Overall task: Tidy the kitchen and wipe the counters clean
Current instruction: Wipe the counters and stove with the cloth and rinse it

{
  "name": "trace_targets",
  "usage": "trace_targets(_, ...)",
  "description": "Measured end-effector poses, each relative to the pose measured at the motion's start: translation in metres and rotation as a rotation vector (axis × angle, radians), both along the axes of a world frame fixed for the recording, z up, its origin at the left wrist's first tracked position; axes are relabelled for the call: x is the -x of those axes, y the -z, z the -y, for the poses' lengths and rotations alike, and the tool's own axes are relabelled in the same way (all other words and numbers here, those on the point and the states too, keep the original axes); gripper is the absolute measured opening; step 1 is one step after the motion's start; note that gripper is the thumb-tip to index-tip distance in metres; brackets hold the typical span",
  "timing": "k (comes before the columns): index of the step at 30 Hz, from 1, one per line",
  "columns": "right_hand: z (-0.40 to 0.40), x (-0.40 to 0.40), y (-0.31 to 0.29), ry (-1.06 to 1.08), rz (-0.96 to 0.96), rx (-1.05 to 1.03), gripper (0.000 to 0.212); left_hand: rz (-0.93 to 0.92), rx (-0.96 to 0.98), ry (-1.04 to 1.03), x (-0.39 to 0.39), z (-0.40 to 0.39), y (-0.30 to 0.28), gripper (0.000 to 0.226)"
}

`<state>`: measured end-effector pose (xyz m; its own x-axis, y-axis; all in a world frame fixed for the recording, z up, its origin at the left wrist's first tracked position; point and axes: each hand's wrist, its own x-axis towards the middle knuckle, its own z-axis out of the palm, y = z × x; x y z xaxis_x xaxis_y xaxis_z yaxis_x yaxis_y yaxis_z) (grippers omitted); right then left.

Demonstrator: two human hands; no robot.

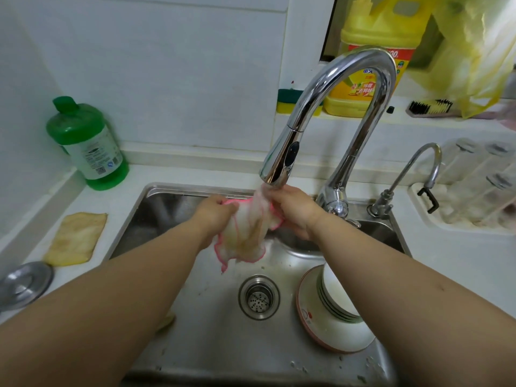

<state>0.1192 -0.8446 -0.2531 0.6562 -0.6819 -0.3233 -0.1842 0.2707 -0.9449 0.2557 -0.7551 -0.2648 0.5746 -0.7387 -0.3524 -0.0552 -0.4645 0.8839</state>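
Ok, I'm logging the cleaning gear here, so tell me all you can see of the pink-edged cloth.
The cloth is thin and whitish with a pink stitched edge, looks wet and bunched. It hangs over the sink under the running faucet, gripped by the left hand and right hand, lower corners dangling free.

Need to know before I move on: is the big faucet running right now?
On. A stream leaves the faucet spout onto the pink-edged cloth, bunched between the left hand and right hand over the sink.
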Motion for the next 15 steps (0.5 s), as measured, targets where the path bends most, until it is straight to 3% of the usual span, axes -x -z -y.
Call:
trace_targets(1, -0.003, -0.004, 0.004, -0.04, 0.015, -0.011, 0.003, -0.033, 0.022, 0.004, 0.004, 0.003, -0.003, 0.015)
trace_targets(4, -0.007, -0.007, 0.013, -0.129, -0.041, -0.012, 0.063, -0.143, 0.066, 0.03, 0.014, 0.015, -0.012, 0.017)
trace_targets(6, -0.005, -0.006, 0.017, -0.127, -0.055, 0.005, 0.079, -0.219, 0.091, 0.073, 0.021, 0.02, -0.019, 0.015)
trace_targets(9, -0.001, -0.007, 0.018, -0.077, -0.131, 0.056, 0.05, -0.306, 0.14, 0.091, 0.027, 0.021, -0.022, 0.011)
trace_targets(12, 0.002, -0.01, 0.016, 0.037, -0.152, 0.04, 0.015, -0.308, 0.184, -0.033, 0.026, 0.022, -0.014, 0.018)
trace_targets(15, 0.006, -0.016, 0.012, 0.169, -0.063, -0.103, 0.023, -0.324, 0.095, -0.259, 0.026, 0.017, 0.006, 0.023)
